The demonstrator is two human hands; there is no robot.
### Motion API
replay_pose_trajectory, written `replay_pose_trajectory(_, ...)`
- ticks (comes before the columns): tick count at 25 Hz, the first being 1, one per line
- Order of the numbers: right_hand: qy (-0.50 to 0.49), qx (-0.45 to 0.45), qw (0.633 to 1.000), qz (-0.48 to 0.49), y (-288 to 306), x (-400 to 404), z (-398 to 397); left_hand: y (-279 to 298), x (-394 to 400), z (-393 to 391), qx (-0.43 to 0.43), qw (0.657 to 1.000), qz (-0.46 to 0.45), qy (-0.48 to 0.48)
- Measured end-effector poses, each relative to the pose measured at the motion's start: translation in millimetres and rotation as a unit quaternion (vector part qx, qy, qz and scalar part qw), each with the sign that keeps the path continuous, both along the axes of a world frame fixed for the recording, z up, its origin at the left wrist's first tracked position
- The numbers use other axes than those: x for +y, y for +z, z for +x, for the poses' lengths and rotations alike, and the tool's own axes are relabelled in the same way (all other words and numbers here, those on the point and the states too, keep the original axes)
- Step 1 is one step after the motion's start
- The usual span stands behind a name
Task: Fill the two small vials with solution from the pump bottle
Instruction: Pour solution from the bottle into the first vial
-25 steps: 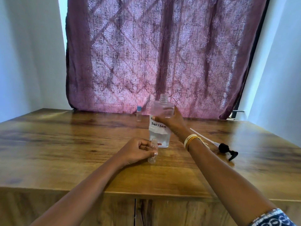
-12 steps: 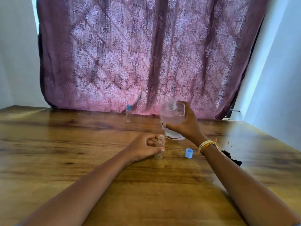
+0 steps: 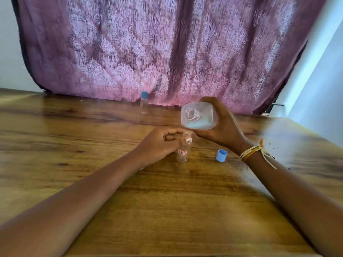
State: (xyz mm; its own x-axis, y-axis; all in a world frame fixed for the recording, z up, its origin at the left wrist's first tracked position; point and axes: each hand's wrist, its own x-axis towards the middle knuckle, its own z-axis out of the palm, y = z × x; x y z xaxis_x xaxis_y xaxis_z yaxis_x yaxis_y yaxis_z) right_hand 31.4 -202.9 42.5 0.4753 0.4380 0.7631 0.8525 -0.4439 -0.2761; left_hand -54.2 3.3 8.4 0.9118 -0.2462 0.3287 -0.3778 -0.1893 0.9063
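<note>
At center, L hand [image 3: 159,144] pinches open vial [image 3: 183,150] upright on table [image 3: 111,182], fingers curled round its neck. Just above-right, R hand [image 3: 222,127] grips pump bottle [image 3: 199,115], tipped w/ open mouth toward cam, over vial mouth. Blue cap [image 3: 221,155] lies right of vial, under R wrist. 2nd vial [image 3: 144,102], capped, stands well beyond L hand by curtain [image 3: 167,43].

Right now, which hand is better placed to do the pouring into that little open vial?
The right hand. It already holds the big bottle tipped, mouth just above the open vial. The left hand pinches that vial to steady it on the table.
</note>
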Motion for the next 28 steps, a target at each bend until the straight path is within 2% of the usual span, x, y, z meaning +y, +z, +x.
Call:
replay_pose_trajectory(11, -0.010, -0.092, 0.995, -0.041, -6, -12, 1, 5, -2, -7, 0.006, 0.999, -0.044, 0.016)
replay_pose_trajectory(28, -0.049, -0.142, 0.983, -0.107, -6, -14, 1, 7, -3, -11, 0.019, 0.999, -0.036, 0.030)
